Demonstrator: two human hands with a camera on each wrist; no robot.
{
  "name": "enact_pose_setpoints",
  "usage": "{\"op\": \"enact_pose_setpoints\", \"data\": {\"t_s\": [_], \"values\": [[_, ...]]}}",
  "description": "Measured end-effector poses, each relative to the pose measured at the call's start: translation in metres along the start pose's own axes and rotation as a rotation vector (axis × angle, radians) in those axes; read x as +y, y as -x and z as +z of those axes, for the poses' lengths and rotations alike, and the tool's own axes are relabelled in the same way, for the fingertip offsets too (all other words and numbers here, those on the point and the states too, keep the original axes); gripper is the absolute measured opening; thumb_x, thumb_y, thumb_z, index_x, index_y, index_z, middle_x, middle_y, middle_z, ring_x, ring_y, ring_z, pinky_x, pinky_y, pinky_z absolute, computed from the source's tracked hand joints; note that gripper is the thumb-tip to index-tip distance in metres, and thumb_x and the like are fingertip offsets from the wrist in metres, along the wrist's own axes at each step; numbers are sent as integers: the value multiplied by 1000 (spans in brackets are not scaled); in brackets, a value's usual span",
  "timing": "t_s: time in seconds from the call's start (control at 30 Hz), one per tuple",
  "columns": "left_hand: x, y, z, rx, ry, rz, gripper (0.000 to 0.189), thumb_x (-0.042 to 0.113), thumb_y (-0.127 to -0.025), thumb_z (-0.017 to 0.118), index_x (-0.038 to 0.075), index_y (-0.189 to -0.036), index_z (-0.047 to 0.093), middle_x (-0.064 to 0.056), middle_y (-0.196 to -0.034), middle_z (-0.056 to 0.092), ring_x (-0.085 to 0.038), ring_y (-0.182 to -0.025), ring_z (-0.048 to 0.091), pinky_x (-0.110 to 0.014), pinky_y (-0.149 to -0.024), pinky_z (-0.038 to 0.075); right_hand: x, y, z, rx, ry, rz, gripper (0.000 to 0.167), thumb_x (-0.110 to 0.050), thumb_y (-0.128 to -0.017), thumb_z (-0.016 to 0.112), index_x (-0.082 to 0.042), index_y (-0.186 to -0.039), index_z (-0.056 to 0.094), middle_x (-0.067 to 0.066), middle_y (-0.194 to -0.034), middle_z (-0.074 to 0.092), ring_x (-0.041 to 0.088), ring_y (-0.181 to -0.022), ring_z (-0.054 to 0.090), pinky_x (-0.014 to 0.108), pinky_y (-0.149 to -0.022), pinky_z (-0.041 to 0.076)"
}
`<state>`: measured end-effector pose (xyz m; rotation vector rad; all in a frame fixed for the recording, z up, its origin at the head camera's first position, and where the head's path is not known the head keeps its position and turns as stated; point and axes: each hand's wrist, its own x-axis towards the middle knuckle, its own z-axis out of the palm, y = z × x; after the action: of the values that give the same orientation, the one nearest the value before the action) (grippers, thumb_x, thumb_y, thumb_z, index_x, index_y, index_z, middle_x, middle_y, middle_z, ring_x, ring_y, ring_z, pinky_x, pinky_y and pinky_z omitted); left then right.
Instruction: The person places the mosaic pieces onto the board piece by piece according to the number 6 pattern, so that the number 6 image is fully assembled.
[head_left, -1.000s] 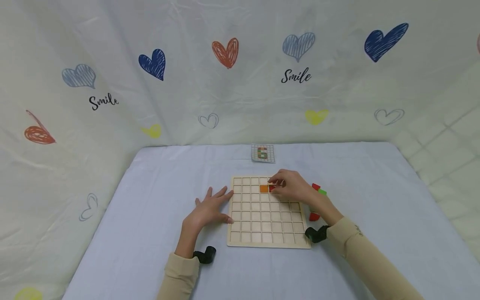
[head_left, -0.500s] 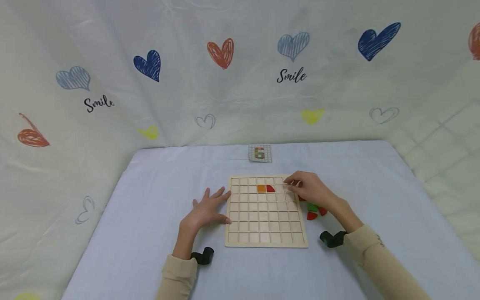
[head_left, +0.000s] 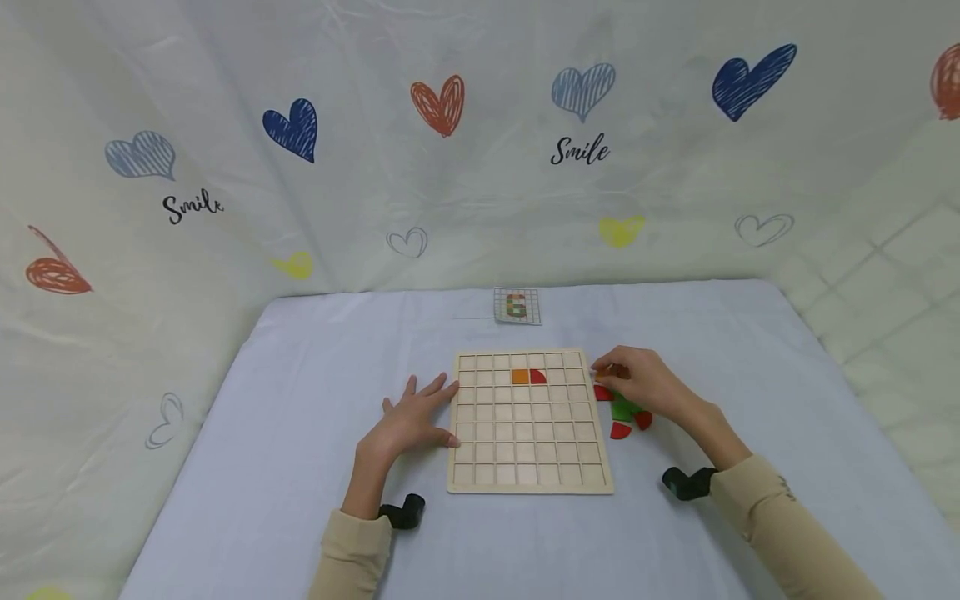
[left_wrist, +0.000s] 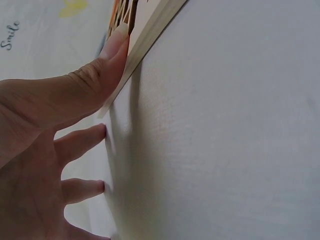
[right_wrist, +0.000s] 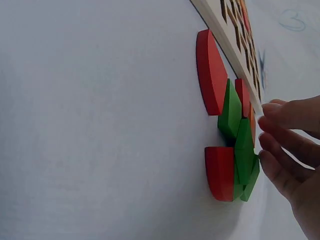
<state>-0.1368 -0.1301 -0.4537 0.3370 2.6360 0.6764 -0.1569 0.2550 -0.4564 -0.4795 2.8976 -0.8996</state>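
A wooden grid board [head_left: 506,454] lies on the table, an orange square tile [head_left: 521,377] and a red quarter-round tile [head_left: 537,377] side by side in its upper part. With fingers spread, my left hand [head_left: 405,425] steadies the board's left edge; its thumb [left_wrist: 116,41] rests on the rim. Off the right edge, my right hand [head_left: 645,383] is over a small pile of tiles. Its loosely bent fingertips are right at an orange tile [right_wrist: 252,127] in the right wrist view, nothing visible between them. Red tiles [right_wrist: 210,72] and green tiles [right_wrist: 231,110] lie around it.
A small pattern card [head_left: 517,306] with a coloured figure on a grid lies behind the board. A white cloth [head_left: 315,358] covers the table. Behind it hangs a white curtain [head_left: 495,200] printed with hearts.
My right hand has left the red quarter-round tile on the board and moved right to the tile pile. My left hand has stayed at the board's left edge.
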Motion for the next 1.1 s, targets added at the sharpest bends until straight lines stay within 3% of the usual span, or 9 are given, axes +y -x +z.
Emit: {"op": "enact_pose_setpoints", "data": {"t_s": [0.6, 0.8, 1.1], "values": [[-1, -1, 1, 8, 4, -4, 95, 32, -76, 90, 25, -158, 43, -1, -170, 27, -48, -158, 3, -86, -110, 4, 20, -1, -2, 50, 69, 10, 21, -3, -91, 74, 3, -112, 75, 17, -108, 73, 30, -94, 64, 47, -83, 60], [-1, 0, -1, 6, 10, -1, 95, 32, -76, 90, 25, -158, 43, -1, -170, 27, -48, -158, 3, -86, -110, 4, 24, 1, -6, 71, 71, 71, 22, -2, -92, 72, 6, -112, 73, 20, -106, 69, 33, -95, 65, 49, -83, 60], [-1, 0, 0, 3, 9, 5, 94, 33, -77, 89, 25, -158, 43, -1, -171, 26, -48, -158, 2, -86, -110, 4, 21, -1, -8, 34, 77, 158, 29, -7, -90, 77, 12, -112, 70, 25, -103, 67, 34, -92, 65, 48, -82, 61]]}}
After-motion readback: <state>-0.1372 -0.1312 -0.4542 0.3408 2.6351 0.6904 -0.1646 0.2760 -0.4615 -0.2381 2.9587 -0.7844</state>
